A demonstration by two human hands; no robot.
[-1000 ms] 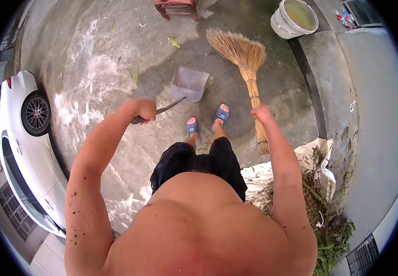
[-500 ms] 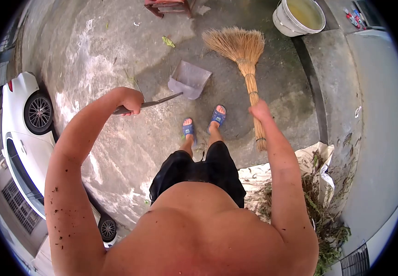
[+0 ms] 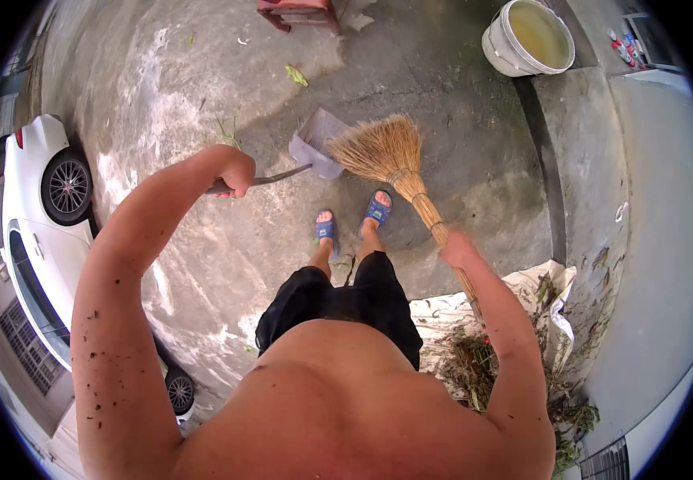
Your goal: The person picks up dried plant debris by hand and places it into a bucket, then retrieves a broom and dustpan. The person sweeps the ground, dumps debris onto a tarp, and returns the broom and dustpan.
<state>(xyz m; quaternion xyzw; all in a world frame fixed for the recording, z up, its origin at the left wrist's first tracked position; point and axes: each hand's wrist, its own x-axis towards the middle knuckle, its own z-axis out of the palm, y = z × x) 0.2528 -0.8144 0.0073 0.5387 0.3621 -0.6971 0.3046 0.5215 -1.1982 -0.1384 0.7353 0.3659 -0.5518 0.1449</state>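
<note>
The left hand (image 3: 237,171) grips the stick (image 3: 279,174) of the dustpan (image 3: 315,138) and the right hand (image 3: 460,250) is wrapped around the broom (image 3: 406,181), bristles (image 3: 380,148) by the dustpan's right side, so small, soft brushes should work best.

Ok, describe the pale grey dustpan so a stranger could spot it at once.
From the person's black shorts, look past the blue slippers. There the left hand grips the thin dark handle of a pale grey, scoop-shaped dustpan. It is hollow and open, unlike the bristly straw broom beside it.
</note>
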